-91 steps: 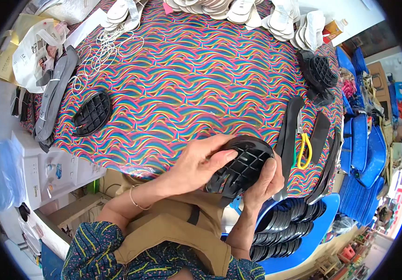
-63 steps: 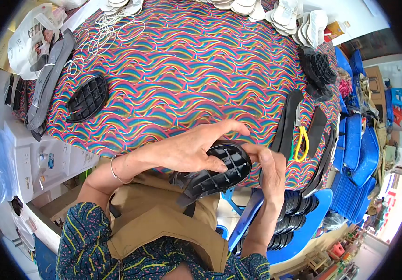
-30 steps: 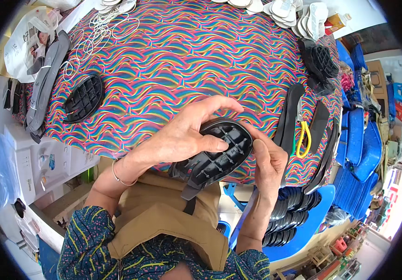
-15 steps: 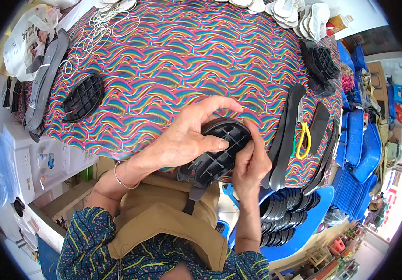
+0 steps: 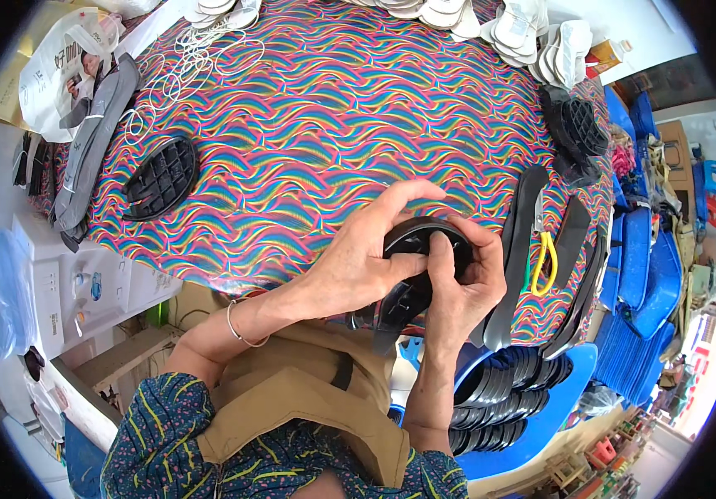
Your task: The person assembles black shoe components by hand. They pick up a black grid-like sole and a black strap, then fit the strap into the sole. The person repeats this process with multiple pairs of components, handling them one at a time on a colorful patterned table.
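A black shoe sole (image 5: 405,309) with a gridded hollow underside is held up by both hands over the table's near edge. My left hand (image 5: 362,258) grips its left side, with the thumb reaching over the inside and the index finger stretched past the top rim. On the other side, my right hand (image 5: 470,283) wraps its fingers round the rim and presses its thumb into the hollow near the top end. The two thumbs hide part of the grid. A dark flap hangs at the sole's lower end.
On the patterned tablecloth (image 5: 316,116) lie another black sole (image 5: 162,177), long black strips (image 5: 518,249), yellow-handled scissors (image 5: 546,264) and tangled white cord (image 5: 177,79). White insoles (image 5: 512,33) are stacked at the far edge. Below right, a blue basin (image 5: 570,378) holds several black pieces.
Both hands and the sole have shifted slightly right. My right thumb has moved from the sole's side into its hollow near the top, beside the left thumb.
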The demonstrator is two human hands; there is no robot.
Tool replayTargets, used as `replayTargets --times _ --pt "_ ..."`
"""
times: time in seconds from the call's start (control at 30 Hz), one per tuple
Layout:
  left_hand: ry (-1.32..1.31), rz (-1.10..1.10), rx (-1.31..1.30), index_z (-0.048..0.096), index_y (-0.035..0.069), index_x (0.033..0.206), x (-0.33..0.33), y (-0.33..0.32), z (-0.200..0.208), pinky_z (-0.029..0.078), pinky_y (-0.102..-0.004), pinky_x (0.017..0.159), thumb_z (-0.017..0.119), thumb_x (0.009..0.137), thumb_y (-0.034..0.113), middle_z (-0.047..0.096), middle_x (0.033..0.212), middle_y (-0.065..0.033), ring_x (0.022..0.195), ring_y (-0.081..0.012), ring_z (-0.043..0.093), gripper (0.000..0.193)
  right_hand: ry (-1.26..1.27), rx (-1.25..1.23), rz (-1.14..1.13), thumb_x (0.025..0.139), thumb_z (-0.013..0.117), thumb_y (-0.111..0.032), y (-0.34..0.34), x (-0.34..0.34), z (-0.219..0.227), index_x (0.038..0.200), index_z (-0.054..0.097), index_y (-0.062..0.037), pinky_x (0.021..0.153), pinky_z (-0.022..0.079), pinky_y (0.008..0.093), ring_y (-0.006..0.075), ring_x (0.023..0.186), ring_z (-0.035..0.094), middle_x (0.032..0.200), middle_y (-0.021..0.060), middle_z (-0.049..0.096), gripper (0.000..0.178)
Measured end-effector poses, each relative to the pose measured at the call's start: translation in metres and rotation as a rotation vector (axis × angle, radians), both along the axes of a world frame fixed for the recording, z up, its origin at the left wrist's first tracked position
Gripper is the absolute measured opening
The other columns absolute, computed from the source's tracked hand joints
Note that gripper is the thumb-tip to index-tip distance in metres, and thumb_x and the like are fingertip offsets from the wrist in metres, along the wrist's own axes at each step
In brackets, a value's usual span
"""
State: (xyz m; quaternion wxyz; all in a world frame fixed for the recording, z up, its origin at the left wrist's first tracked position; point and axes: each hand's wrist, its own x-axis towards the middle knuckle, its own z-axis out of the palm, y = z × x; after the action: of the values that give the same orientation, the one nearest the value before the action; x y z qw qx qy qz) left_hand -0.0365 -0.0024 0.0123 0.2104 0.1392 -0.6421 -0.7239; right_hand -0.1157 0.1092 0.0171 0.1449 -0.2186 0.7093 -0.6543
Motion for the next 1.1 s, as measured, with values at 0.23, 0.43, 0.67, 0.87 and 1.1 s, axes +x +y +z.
replayTargets --times 0.23,0.43,0.67,0.87,1.1 --pt "0.013 -0.015 0.173 0.043 0.004 0.134 0.001 -0.018 0.005 0.048 -0.03 0.095 0.069 0.08 -0.004 0.059 0.117 -0.0081 0.109 -0.0154 0.059 0.061 -0.268 -0.076 0.107 0.097 0.051 -0.015 0.022 -0.021 0.004 0.124 0.058 0.0063 0.073 0.054 0.0269 0.0149 0.092 0.065 0.108 0.012 0.067 0.035" --pt "0.133 0.131 0.015 0.048 -0.001 0.129 -0.002 -0.011 0.001 0.05 -0.03 0.093 0.069 0.083 -0.001 0.06 0.119 -0.0111 0.109 -0.0175 0.061 0.05 -0.372 -0.012 0.178 0.096 0.053 -0.012 0.049 0.004 -0.026 0.121 0.057 0.0107 0.061 0.055 0.028 0.0141 0.071 0.065 0.089 0.0102 0.067 0.034" --pt "0.181 0.27 -0.167 0.051 -0.004 0.128 -0.001 0.003 0.001 0.05 -0.0288 0.091 0.067 0.084 -0.004 0.062 0.117 -0.013 0.105 -0.0176 0.063 0.047 -0.369 0.005 0.126 0.097 0.052 -0.008 0.046 0.026 -0.034 0.111 0.064 0.0103 0.057 0.051 0.0228 0.0095 0.061 0.061 0.079 0.0045 0.064 0.026" --pt "0.211 0.348 -0.114 0.052 -0.004 0.129 -0.002 0.013 -0.001 0.05 -0.0281 0.09 0.067 0.084 -0.005 0.063 0.117 -0.0132 0.104 -0.0165 0.063 0.047 -0.137 0.092 0.017 0.094 0.06 -0.008 0.038 0.025 -0.024 0.087 0.069 0.0055 0.052 0.03 0.02 0.0014 0.06 0.04 0.068 -0.006 0.054 0.018" --pt "-0.047 -0.061 -0.16 0.042 0.006 0.142 -0.005 -0.012 0.013 0.049 -0.0324 0.092 0.067 0.082 0.0 0.063 0.121 -0.0139 0.109 -0.0191 0.062 0.064 0.303 0.26 0.024 0.084 0.069 -0.005 0.03 -0.019 0.006 0.118 0.066 -0.0002 0.074 0.051 0.033 0.021 0.083 0.066 0.098 0.014 0.068 0.035"
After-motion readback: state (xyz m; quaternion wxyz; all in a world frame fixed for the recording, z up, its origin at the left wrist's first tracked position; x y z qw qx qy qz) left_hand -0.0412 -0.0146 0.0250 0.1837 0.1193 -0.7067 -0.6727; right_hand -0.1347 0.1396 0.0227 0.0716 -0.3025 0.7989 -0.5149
